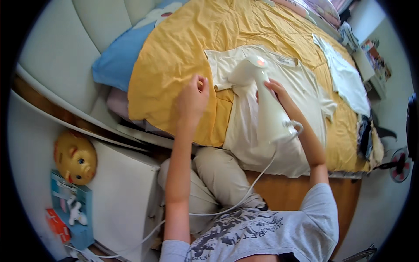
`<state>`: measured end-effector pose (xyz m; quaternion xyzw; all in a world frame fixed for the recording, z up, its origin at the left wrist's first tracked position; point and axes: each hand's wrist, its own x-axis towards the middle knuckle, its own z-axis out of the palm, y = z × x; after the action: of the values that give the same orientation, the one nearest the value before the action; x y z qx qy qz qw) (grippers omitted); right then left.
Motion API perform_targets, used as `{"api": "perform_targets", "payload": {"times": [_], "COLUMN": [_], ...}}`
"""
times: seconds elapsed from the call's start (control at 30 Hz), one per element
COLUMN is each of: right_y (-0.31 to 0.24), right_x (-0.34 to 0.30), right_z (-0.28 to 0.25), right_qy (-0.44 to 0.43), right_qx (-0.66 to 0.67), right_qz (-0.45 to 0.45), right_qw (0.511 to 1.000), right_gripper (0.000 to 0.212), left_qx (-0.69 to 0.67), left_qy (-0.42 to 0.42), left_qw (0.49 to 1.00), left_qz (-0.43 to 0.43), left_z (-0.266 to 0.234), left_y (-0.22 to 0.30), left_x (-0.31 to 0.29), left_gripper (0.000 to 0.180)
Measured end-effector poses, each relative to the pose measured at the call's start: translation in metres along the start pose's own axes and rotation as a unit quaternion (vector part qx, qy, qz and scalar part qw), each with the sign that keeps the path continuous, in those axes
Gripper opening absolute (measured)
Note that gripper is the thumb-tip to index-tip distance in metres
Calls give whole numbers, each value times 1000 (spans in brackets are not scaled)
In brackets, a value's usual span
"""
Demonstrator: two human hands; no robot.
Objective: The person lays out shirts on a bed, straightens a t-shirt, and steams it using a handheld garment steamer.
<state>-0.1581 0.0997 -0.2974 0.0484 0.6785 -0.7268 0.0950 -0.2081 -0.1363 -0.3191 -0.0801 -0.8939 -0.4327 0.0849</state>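
Observation:
A white handheld garment steamer point(271, 109) is in my right hand point(279, 91), whose fingers wrap round its neck from the right side. The steamer's head tilts to the left over the upper left part of a cream T-shirt point(297, 87), and a small orange light glows on its top. Beneath it the shirt lies spread on a yellow bedsheet point(170, 65). My left hand point(194, 97) is raised above the sheet, just left of the shirt's sleeve. Its fingers are curled in, and nothing shows in them.
The steamer's white cord point(244, 198) crosses my lap toward the lower left. A white cabinet point(124, 187) stands left, with a yellow pig-shaped bank point(75, 158) on it. A pale shirt point(345, 74) lies on the bed's far right. A small fan point(399, 165) is at right.

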Motion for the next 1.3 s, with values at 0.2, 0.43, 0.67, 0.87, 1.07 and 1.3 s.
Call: {"api": "perform_targets", "payload": {"times": [0.2,0.43,0.67,0.87,1.07,1.3], "right_y": [3,-5,12,17,21,27], "right_x": [60,-15,-110,-151,-167,-153], "right_z": [-15,-22,-49,-49,-53,-32], "right_qy": [24,55,99,127,93,9], "right_qx": [14,86,60,71,70,65], "right_qz": [-47,-81,-110,-101,-120,-61], "right_qw": [999,991,987,984,986,996], "right_gripper": [33,32,35,38,38,39], "left_qx": [25,110,-18,-457,-427,-411], "left_qy": [-96,-222,-199,-214,-196,-165], "left_qw": [995,962,978,804,862,883], "left_qz": [22,114,60,-315,-191,-154], "left_z": [43,65,72,79,99,95], "left_y": [-4,2,-3,-25,-51,-59], "left_x": [-27,-85,-101,-116,-142,-170], "left_gripper": [30,35,36,29,26,24]}}
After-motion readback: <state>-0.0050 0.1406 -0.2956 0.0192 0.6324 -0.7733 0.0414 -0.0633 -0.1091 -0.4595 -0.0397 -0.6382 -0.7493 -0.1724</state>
